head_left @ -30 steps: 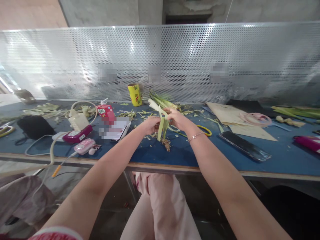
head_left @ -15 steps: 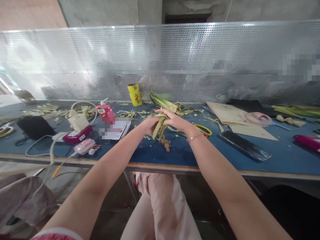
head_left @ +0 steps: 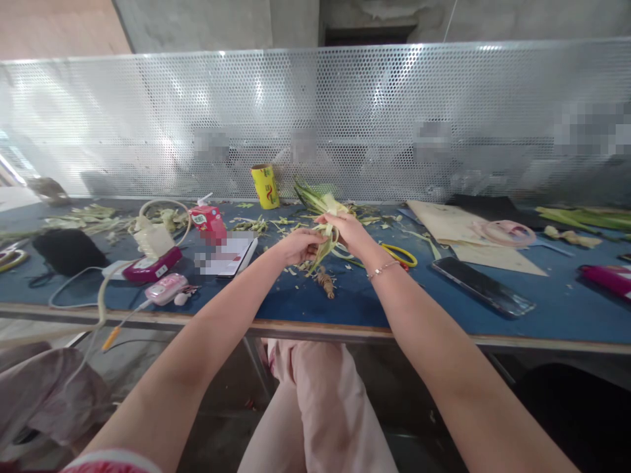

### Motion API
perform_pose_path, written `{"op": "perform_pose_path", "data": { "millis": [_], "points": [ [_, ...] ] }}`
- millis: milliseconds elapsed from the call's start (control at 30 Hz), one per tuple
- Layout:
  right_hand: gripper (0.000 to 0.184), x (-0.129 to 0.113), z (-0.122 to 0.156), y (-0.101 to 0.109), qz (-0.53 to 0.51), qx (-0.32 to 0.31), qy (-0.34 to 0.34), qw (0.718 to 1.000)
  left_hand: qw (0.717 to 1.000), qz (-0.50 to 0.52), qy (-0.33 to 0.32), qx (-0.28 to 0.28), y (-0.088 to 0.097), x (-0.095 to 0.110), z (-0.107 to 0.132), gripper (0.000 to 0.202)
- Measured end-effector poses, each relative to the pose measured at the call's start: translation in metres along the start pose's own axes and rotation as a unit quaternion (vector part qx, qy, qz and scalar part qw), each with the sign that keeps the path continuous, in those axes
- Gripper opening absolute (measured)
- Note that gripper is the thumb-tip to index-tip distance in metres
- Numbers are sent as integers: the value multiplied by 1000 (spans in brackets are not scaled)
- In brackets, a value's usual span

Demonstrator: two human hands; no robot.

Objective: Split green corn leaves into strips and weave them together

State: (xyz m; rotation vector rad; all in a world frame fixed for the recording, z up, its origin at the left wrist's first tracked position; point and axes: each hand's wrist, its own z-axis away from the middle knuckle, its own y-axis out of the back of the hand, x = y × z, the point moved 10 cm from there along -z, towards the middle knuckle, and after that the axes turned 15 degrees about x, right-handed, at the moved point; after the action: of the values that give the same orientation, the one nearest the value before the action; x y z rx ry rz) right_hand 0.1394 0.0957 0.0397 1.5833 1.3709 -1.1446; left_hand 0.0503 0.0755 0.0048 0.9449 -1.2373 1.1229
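Above the blue table, my left hand (head_left: pixel 302 246) is closed on the lower left side of a pale green leaf strip (head_left: pixel 326 244). The strip bends into a loop, and my right hand (head_left: pixel 345 230) pinches it from the other side, fingers curled. Just below the hands a brown twisted, wound piece (head_left: pixel 325 283) lies on the table. Behind them lies a bundle of green leaf stalks (head_left: pixel 315 199) with a pale cut end. Yellow-handled scissors (head_left: pixel 400 256) lie right of my right wrist, their blades partly hidden.
A yellow roll (head_left: pixel 265 186) stands by the perforated metal screen (head_left: pixel 345 118). To the left are a red drink carton (head_left: pixel 209 223), a white-edged phone (head_left: pixel 229 255) and cables. A dark phone (head_left: pixel 483 286) and brown paper (head_left: pixel 444 226) lie right. Leaf scraps litter the table.
The leaf strip, hanging down between the hands before, is now bent into a loop with part of it raised. My right hand has turned and its fingers have curled in.
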Motion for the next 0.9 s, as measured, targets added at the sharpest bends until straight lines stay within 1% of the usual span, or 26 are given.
{"op": "perform_pose_path", "data": {
  "millis": [67,100,133,200,300,467,600,667,800,867,900],
  "points": [
    [24,14,-2,8,-18,49,-73,996,1000,-9,-3,-3,-2,0,2,26],
    [24,18,-1,10,-18,59,-96,993,1000,-13,-3,-4,-2,0,2,26],
    [24,20,1,10,-14,61,-114,991,1000,-17,-3,-6,-3,-1,2,25],
    [25,24,6,7,-8,46,-143,989,1000,-23,-1,-5,-3,-2,1,20],
    [28,27,11,3,-2,21,-173,985,1000,-18,0,16,-1,-2,-1,9],
    [25,20,15,3,52,-6,-150,987,998,-1,-17,68,7,5,-2,7],
    [22,18,17,-1,86,-19,-140,986,996,-29,-16,82,10,4,-1,9],
    [19,20,13,2,111,-3,-125,986,996,-44,-16,81,10,3,-1,11],
    [10,29,0,12,155,38,-89,983,996,-67,-1,54,5,-3,-3,13],
    [2,33,-3,13,162,48,-85,982,996,-71,13,48,4,-7,-5,16],
    [4,34,-3,13,161,51,-90,982,996,-71,17,50,4,-8,-5,18]
  ]
}}
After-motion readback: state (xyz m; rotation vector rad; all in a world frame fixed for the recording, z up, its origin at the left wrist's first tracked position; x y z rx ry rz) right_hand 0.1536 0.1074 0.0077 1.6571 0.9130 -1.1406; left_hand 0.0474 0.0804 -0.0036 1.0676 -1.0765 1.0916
